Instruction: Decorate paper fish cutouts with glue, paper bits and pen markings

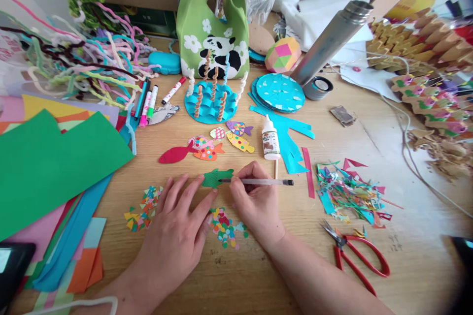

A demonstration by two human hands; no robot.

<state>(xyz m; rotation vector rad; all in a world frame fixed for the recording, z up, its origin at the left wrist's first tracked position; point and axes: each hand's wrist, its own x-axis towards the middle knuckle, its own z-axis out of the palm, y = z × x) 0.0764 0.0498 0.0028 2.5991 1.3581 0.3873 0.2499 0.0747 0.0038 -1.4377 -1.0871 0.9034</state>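
Note:
A green paper fish point(212, 177) with a scale pattern drawn on its body lies flat on the wooden table point(295, 266). My right hand point(256, 202) grips a pen point(266, 182), its tip on the fish. Spread out flat, my left hand point(181, 221) has its fingertips at the fish's lower left edge. Paper dots point(223, 226) lie between my hands, and small paper triangles point(136, 219) are left of my left hand. Beyond the green one are several decorated paper fish point(207, 151), including a plain red fish point(173, 154).
A glue bottle point(271, 140) stands past my right hand. Red-handled scissors point(354, 251) and paper scraps point(347, 189) lie to the right. Coloured paper sheets point(55, 172) cover the left side. Farther back are a blue disc with twisted stems point(210, 103), a steel flask point(328, 44) and a panda bag point(192, 15).

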